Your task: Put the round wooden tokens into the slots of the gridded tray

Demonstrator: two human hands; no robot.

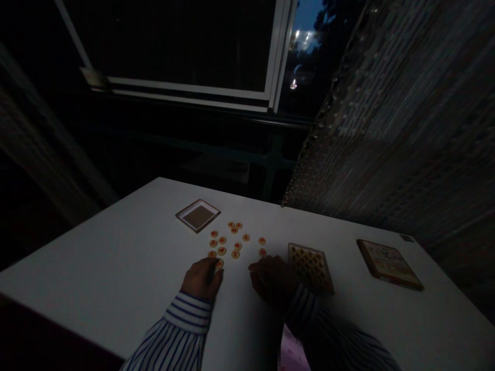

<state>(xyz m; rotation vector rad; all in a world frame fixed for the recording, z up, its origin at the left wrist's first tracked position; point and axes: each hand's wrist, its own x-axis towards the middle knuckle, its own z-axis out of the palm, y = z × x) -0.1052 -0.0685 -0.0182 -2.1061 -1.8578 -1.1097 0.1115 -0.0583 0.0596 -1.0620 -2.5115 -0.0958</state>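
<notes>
1. Small round discs (237, 246) with red marks: fourteen show on the counter (116, 278). Thirteen lie in full view and one is half covered by fingertips.
2. Hands: two, a left hand (202, 278) and a right hand (273, 281), both belonging to the same person.
3. Striped sleeves (181, 330): two, one on each arm.
4. Square tray (198, 215) with a pale rim and a brown floor: one.
5. Patterned board (310, 268) with a grid of dark marks: one.
6. Flat box (389, 263) with a brown edge and a printed face: one.
7. White counter: one, carrying all seventeen loose pieces counted above.
</notes>
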